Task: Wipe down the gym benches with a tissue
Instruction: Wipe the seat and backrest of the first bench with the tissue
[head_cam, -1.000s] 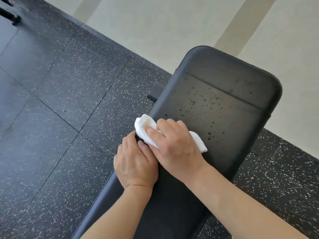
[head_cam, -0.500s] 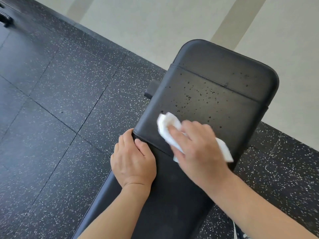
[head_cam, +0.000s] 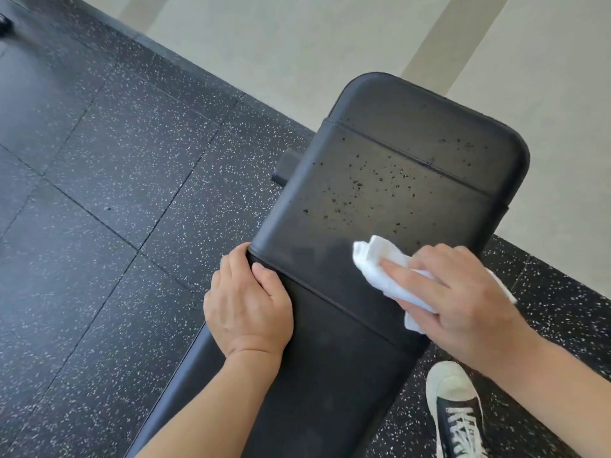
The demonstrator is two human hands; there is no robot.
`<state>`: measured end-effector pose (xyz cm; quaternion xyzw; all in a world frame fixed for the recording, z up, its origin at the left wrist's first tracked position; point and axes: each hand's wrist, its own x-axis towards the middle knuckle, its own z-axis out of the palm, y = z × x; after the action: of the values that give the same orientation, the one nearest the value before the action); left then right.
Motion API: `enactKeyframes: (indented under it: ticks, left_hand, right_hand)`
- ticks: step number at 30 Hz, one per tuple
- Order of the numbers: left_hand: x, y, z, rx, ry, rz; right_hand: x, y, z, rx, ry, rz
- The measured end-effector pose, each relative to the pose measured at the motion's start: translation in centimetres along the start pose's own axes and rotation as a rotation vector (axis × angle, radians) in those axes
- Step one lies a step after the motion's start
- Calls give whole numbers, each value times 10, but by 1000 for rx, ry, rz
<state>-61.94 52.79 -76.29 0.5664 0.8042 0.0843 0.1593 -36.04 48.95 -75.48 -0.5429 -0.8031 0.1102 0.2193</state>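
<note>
Down by my near edge of the view a sneaker is planted on the speckled floor, then the left hand clamps the bench side while the right hand presses the tissue flat on the pad with fingers straight. Droplets sit beyond it; I reckon the tissue could soak through, shred or just smear them. No containers anywhere that I can see.
</note>
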Motion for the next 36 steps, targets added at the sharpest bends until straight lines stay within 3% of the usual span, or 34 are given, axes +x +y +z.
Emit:
enactKeyframes:
  ticks: [4,9,14,22,28,31,36]
  left_hand:
    - [0,0,-1,1,-4,-8]
    - [1,1,-1,11,-19,-10]
    - [2,-2,0,32,-28,-4]
    - [2,3,-3,27,-27,3]
    - [2,3,-5,28,-42,0]
    - [2,3,-6,32,-45,1]
    - [2,4,-6,35,-47,-3]
  right_hand:
    - [4,3,1,-12,17,0]
    - [89,-51,46,-21,100,41]
    - [160,-91,81,0,20,58]
    - [91,-60,40,-15,-52,9]
    - [2,-4,-6,-50,12,146]
    - [21,-19,8,-70,71,166]
    - [128,-51,52,-42,100,179]
